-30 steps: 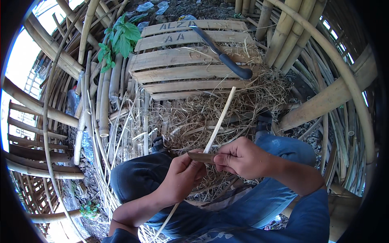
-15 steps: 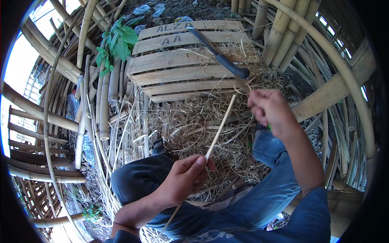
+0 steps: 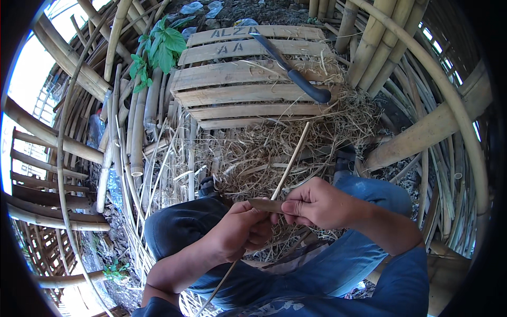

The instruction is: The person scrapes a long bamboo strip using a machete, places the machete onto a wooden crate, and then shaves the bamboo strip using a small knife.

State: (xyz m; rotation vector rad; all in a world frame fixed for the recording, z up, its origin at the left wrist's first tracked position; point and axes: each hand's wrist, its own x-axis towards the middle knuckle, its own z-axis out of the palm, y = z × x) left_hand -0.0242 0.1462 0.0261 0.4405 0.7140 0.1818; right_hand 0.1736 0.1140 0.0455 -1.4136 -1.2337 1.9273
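Head view: right hand (image 3: 323, 203) is back, pinching a flat piece (image 3: 267, 204), so it again meets the stick (image 3: 292, 161) left hand (image 3: 240, 230) grips

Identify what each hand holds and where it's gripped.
Left hand: long, thin, pale bamboo-like strip, gripped partway along, extending both ways. Right hand: flat brown blade-like piece, material unclear, gripped at its right end.

Bright daylight (image 3: 31, 66) behind slatted bamboo wall (image 3: 48, 163), thick poles (image 3: 388, 46) at right.

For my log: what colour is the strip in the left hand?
Pale tan strip; head view.
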